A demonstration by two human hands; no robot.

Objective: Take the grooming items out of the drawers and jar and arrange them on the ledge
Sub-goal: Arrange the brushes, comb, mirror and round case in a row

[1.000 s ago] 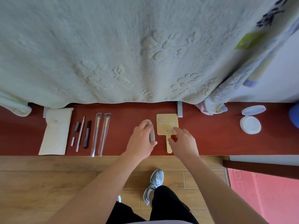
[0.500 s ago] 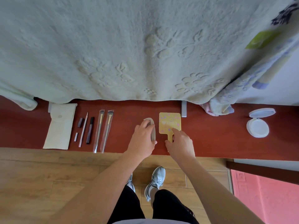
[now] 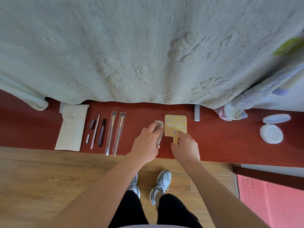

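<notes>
On the red-brown ledge [image 3: 222,137] a pale comb [image 3: 159,126] lies lengthwise just left of a yellow hand mirror [image 3: 175,125] with a short handle. My left hand [image 3: 146,143] covers the comb's left side, fingers curled over it and thumb at its near end. My right hand [image 3: 185,146] pinches the mirror's handle, index fingertip on the lower edge of the mirror's head. Further left lie a white pouch [image 3: 72,127], a lipstick [image 3: 92,124], a pencil [image 3: 95,131], a mascara tube [image 3: 102,132] and two sleeved brushes [image 3: 115,133].
A pale blanket [image 3: 148,46] hangs over the ledge's back edge. An open white round jar [image 3: 271,134] with its lid [image 3: 276,118] sits far right. A grey bracket [image 3: 196,112] stands behind the mirror. Below are wooden floor, my shoes [image 3: 160,183] and a pink mat [image 3: 269,199].
My right hand has slid up the handle toward the mirror's head and the mirror now lies straight beside the comb. My left hand stays on the comb. The view has shifted slightly.
</notes>
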